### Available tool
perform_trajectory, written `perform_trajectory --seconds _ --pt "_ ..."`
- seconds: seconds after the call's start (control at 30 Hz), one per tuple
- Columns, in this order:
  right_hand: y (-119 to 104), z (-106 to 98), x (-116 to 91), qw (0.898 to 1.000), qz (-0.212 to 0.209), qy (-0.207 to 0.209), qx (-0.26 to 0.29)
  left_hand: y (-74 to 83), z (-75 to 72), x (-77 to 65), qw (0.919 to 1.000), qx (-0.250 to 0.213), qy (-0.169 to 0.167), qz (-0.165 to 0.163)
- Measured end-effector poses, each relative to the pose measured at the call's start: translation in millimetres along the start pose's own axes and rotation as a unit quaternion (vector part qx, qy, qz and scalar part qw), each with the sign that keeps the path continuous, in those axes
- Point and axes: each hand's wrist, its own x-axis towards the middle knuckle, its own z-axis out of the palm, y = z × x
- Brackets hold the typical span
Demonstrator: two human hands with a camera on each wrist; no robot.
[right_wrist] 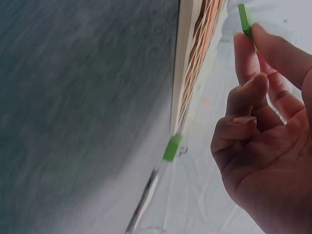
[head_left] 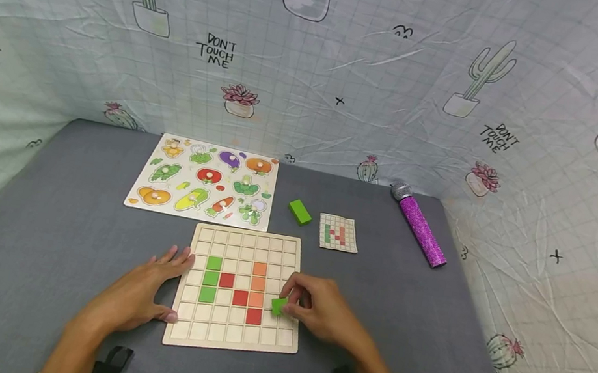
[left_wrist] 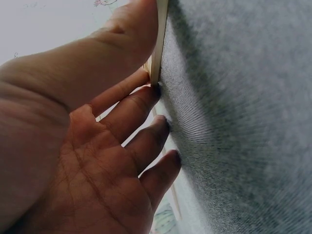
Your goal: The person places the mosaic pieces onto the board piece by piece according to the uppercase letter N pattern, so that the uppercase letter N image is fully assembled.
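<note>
A wooden grid board (head_left: pixel 209 332) lies flat on the table, with green tiles (head_left: pixel 210 278) in a column at left. Its orange tiles (head_left: pixel 257 284) form another column, and red tiles (head_left: pixel 240 298) run in a diagonal between and below. My left hand (head_left: pixel 141 292) rests at the board's left edge, fingers spread and fairly straight, thumb at the lower corner; the left wrist view shows the fingertips against the grey cloth. Over the right side of the board, my right hand (head_left: pixel 327 310) pinches a small green tile (right_wrist: pixel 244 18) between thumb and forefinger, raised off the squares.
Behind the board lie a vegetable picture puzzle (head_left: pixel 180 185), a green block (head_left: pixel 300 212) and a small pattern card (head_left: pixel 339 233). A glittery purple microphone (head_left: pixel 423 230) sits at the back right. Printed cloth (head_left: pixel 341 75) hangs round the table's back and sides.
</note>
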Motion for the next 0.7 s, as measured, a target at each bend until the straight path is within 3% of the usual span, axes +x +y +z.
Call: perform_trajectory --seconds 0.3,0.7 --pt "-14.9 17.4 13.0 1.0 -0.002 0.009 -0.004 0.3 -0.1 1.0 1.0 -0.003 -0.008 -0.005" --pt "-38.9 38.2 29.3 1.0 0.026 -0.008 -0.012 1.5 -0.4 1.8 1.0 0.002 -0.003 -0.009"
